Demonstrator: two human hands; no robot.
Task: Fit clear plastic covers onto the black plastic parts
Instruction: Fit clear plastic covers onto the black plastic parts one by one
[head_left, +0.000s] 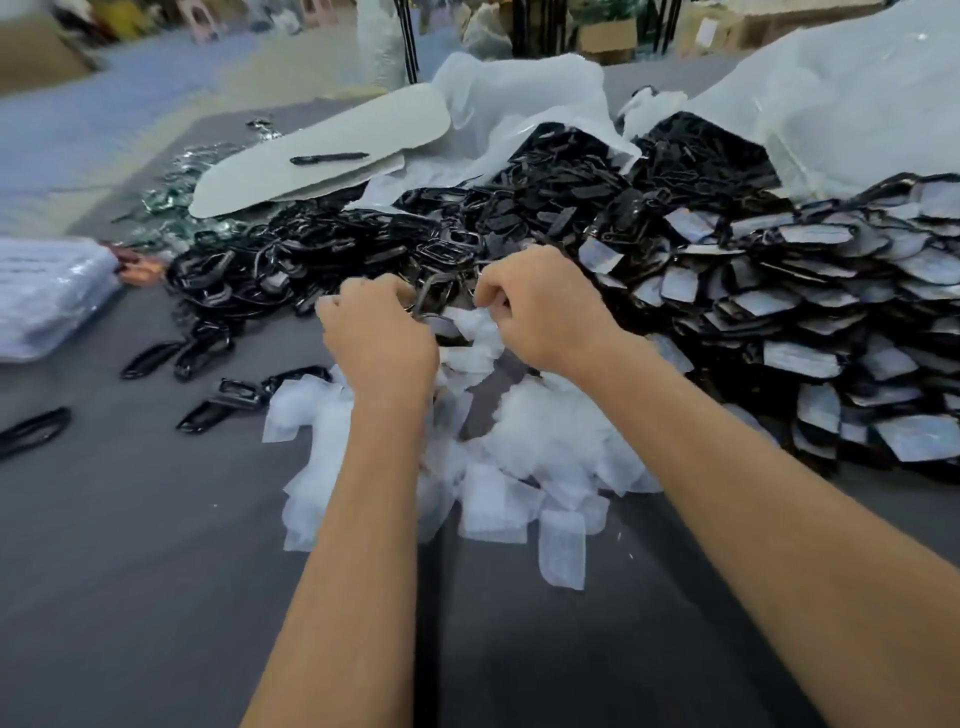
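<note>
Item 1: your left hand (382, 338), fingers curled and pinching a black oval plastic frame part (427, 296), which stands on edge between both hands above the middle of the grey worktop (156, 571).

Item 2: your right hand (540, 312), fingers clenched at the frame's right side; whether they grip the frame or a film is hidden by the knuckles.

Item 3: loose heap of white translucent plastic cover films (498, 467), directly beneath and nearer to you than both hands, touching your wrists.

Item 4: pile of bare black plastic frames (311, 254), just beyond your hands, spreading left.

Item 5: stacked heap of black parts with pale films fitted (831, 322), to your right.

Item 6: white plastic bags (519, 98), behind the piles.

Item 7: pale grey oblong board (332, 156) carrying a black pen-like stick (328, 158), far left.

Item 8: clear-wrapped packet (47, 291), left edge; its print is too blurred to read.
</note>
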